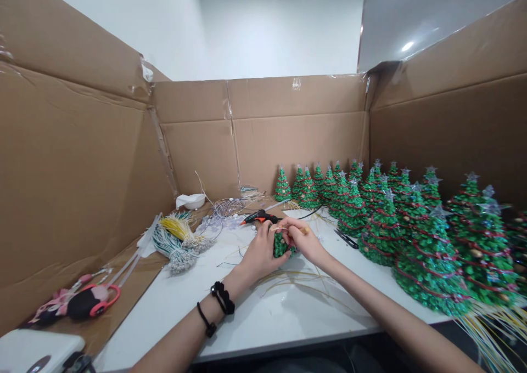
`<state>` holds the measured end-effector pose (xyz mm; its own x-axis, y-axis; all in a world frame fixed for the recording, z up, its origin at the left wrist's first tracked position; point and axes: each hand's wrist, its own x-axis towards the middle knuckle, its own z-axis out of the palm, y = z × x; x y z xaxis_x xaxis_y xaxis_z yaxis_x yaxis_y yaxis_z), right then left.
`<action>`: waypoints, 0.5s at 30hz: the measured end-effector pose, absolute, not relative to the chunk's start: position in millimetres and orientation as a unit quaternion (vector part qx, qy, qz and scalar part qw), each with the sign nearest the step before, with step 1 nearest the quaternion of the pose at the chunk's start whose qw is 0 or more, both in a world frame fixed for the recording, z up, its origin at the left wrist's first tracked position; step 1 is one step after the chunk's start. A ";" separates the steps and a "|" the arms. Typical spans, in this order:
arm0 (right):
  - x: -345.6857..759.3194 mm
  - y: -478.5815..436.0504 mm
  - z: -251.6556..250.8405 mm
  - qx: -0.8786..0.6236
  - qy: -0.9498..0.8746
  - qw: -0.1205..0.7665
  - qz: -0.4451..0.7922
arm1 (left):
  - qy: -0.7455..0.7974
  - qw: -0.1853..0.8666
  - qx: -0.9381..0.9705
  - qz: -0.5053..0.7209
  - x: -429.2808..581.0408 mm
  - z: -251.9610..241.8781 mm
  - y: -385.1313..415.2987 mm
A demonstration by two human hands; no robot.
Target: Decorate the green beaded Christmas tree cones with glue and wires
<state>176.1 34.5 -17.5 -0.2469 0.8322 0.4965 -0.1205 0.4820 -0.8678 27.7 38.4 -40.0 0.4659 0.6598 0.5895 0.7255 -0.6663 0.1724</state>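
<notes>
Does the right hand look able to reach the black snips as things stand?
Probably yes: nothing seems to stand between the right hand and the black snips on the tabletop, though that hand is busy at the green piece.

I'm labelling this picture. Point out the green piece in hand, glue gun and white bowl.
Green piece [281, 245]: head view, on its visible side.
Glue gun [261, 215]: head view, on its body.
White bowl [197, 201]: head view, on its outside.
</notes>
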 end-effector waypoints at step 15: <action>167.6 22.2 2.0 -0.441 -0.770 0.432 0.163 | -0.407 0.058 -0.859 -0.306 33.5 -30.5 32.8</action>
